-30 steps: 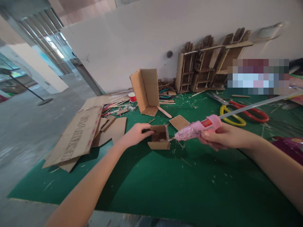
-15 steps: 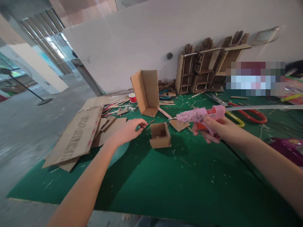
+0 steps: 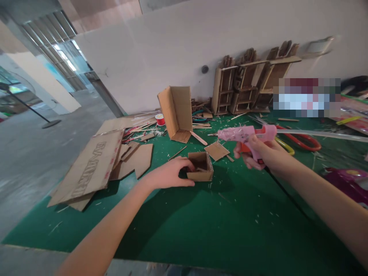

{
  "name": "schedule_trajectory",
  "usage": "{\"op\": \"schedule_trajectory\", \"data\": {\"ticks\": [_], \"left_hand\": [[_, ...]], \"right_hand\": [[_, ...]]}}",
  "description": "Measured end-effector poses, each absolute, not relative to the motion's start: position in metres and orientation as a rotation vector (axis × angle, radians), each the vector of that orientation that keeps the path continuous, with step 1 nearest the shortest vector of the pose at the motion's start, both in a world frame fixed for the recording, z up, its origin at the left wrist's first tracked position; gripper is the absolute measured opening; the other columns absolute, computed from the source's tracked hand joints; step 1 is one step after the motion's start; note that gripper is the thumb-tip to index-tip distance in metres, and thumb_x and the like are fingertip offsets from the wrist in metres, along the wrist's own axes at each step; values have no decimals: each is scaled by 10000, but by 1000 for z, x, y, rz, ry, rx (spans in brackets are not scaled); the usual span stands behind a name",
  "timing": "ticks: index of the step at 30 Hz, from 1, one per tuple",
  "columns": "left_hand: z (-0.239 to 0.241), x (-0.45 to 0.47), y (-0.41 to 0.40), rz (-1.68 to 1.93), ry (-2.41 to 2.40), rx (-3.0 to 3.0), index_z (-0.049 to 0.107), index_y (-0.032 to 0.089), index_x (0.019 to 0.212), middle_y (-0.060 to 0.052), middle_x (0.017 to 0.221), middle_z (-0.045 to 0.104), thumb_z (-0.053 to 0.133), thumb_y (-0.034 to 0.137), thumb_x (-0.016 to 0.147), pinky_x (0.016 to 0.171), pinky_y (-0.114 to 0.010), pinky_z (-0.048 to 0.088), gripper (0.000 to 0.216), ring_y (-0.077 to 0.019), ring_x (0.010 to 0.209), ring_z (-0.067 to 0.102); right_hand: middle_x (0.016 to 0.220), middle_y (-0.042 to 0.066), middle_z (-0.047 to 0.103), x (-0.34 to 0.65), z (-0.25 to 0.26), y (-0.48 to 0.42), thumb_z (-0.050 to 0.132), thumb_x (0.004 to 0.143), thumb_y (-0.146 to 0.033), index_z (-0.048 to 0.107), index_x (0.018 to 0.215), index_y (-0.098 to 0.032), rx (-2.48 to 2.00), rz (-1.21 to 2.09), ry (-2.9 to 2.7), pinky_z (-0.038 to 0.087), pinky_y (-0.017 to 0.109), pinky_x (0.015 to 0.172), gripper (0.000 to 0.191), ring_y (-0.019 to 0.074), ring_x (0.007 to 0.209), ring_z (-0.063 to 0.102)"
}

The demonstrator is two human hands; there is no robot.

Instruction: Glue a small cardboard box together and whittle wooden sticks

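Head camera view: a person works at a green bench (image 3: 178,226), the left hand (image 3: 169,172) at a small cardboard box (image 3: 201,176) near the middle of the surface. Its fingers reach over the left side of the open-topped box while the thumb lies low by its near left corner; whether that grip is pinching the cardboard is unclear. To the right, the right hand (image 3: 257,153) has its grip wrapped around the handle of a pink glue gun (image 3: 235,134), raised above the bench with its nozzle directed left, apart from the box. A long, translucent glue stick (image 3: 322,135) extends from the back of the gun.

Just beyond the box, on its far right, lies a loose cardboard square (image 3: 217,150). Farther back stands a tall folded cardboard piece (image 3: 184,109), a flat wooden stick (image 3: 199,138) at its foot and a red spool (image 3: 160,120) to its left. Cardboard sheets (image 3: 89,165) lie at left; scissors (image 3: 304,142) with red and yellow handles lie at right, partly behind the right hand.
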State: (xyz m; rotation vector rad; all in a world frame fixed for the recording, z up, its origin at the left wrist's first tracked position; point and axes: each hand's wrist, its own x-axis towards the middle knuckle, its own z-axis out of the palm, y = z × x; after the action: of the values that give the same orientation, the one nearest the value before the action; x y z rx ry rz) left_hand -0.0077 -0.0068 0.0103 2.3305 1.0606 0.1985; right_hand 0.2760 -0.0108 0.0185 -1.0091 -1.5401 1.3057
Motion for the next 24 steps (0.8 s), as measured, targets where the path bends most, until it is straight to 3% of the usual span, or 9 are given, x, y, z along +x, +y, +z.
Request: {"op": "schedule_trajectory", "data": {"ticks": [3, 11, 17, 20, 24], "left_hand": [[7, -6, -4, 305, 1053, 2313, 626, 192, 1007, -59, 1065, 609, 594, 373, 836, 868, -328, 436, 251, -208, 1002, 573], [5, -22, 9, 278, 932, 2189, 602, 205, 1131, -35, 1142, 655, 482, 247, 897, 885, -294, 463, 266, -163, 1008, 609], [-8, -28, 20, 584, 1356, 2253, 559, 185, 1126, -78, 1227, 580, 457, 260, 888, 1014, -373, 405, 269, -198, 1137, 545], [-8, -33, 17, 493, 1413, 2303, 467, 182, 1227, -113, 1300, 493, 543, 313, 827, 1047, -412, 374, 428, -239, 1230, 463], [-5, -27, 4, 283, 1450, 2290, 393, 210, 1274, -128, 1305, 420, 689, 595, 635, 1004, -476, 389, 803, -326, 1264, 370]], "right_hand": [[768, 13, 643, 275, 19, -12, 463, 882, -578, 512, 781, -189, -1020, 1298, -1536, 421, 256, 464, 405, 13, 352, 337], [684, -7, 609, 283, 15, -4, 439, 882, -606, 523, 790, -180, -997, 1339, -1658, 444, 246, 441, 444, 21, 333, 367], [653, -10, 597, 283, 16, -6, 427, 888, -604, 531, 796, -174, -1041, 1343, -1673, 443, 246, 466, 452, 26, 351, 363], [639, -10, 598, 282, 16, -7, 427, 887, -609, 537, 804, -175, -1048, 1344, -1688, 442, 245, 472, 454, 31, 356, 368], [589, -18, 577, 282, 14, -5, 434, 880, -617, 538, 788, -179, -1038, 1284, -1693, 441, 246, 464, 459, 35, 346, 367]]}}
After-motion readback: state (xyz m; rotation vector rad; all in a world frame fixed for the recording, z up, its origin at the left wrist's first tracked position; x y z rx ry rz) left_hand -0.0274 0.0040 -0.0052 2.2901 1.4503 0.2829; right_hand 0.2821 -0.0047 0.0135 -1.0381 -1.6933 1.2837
